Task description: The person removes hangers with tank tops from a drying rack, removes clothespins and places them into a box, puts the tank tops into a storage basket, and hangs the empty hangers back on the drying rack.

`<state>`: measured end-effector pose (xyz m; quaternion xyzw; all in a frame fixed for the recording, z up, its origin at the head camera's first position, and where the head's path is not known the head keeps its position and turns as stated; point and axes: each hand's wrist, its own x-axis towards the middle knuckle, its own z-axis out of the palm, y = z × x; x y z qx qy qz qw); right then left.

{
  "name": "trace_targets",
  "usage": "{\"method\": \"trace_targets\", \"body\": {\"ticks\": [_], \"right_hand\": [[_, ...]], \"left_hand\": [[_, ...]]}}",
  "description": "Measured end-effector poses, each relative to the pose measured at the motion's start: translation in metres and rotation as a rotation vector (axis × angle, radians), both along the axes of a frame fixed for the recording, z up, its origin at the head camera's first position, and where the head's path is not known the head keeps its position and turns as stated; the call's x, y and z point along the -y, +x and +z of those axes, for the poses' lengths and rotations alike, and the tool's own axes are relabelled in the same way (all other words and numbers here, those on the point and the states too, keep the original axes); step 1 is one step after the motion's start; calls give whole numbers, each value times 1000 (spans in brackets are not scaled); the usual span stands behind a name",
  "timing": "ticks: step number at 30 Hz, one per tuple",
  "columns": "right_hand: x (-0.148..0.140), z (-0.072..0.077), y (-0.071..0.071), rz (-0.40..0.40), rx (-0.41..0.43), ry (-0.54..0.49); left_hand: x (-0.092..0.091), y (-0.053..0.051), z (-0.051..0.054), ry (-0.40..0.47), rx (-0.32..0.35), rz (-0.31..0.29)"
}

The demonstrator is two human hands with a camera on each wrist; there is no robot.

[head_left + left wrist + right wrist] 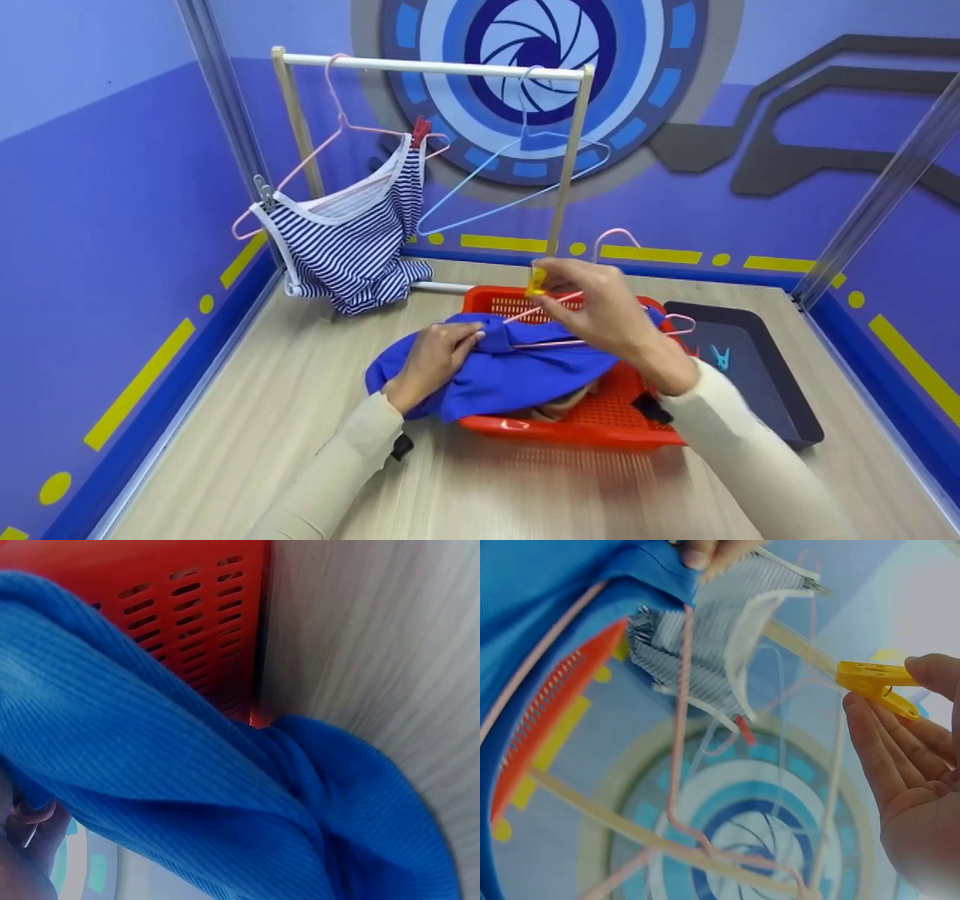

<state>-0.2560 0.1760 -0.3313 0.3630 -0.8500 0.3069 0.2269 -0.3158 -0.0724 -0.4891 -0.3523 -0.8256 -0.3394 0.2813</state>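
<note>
Fabric over the red basket is gripped by the left hand, and the yellow clothespin (pinched by the right hand) is best clipped squarely over fabric and pink hanger.

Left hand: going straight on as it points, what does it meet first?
Past the blue cloth the left hand grips, probably the pink hanger inside that cloth; depth is hard to judge.

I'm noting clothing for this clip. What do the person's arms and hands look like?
The left sleeve and right sleeve are long and plain cream. The left hand and right hand wear no gloves. A small black piece shows beside each sleeve; I cannot tell what it is.
</note>
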Motion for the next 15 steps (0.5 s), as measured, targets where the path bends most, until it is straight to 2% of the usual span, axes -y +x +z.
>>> {"method": "trace_targets", "body": {"ticks": [3, 6, 10, 15], "right_hand": [[-17, 6, 6, -19, -28, -21], [-38, 8, 11, -74, -55, -17], [-67, 7, 19, -144, -89, -17], [-100, 1, 25, -192, -140, -57]], "left_hand": [[0, 0, 0, 6, -11, 0], [0, 0, 0, 12, 7, -1], [0, 0, -1, 14, 21, 4], [0, -1, -3, 12, 8, 4]]}}
